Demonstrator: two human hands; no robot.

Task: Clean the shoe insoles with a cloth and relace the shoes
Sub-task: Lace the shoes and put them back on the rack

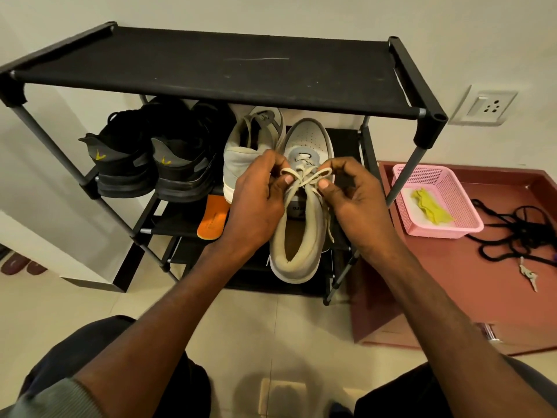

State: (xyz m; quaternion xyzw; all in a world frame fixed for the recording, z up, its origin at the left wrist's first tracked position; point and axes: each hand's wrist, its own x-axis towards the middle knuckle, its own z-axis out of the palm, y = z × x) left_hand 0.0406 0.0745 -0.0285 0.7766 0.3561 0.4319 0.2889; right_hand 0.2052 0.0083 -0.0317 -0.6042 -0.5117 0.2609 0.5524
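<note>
Both hands, the left hand (256, 194) and right hand (355, 197), pinch lace loops (304, 176) on the grey shoe (301, 206), hiding its tongue, before a black rack (211, 67) on tiled floor (271, 327).

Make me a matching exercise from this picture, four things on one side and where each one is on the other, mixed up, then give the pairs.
Things:
1. yellow cloth
2. orange insole
3. black laces
4. cream lace

Places:
A. pinched by the left hand and right hand
B. in the pink basket
C. on the rack's lower shelf
D. on the red mat

Pairs: 1-B, 2-C, 3-D, 4-A
</note>
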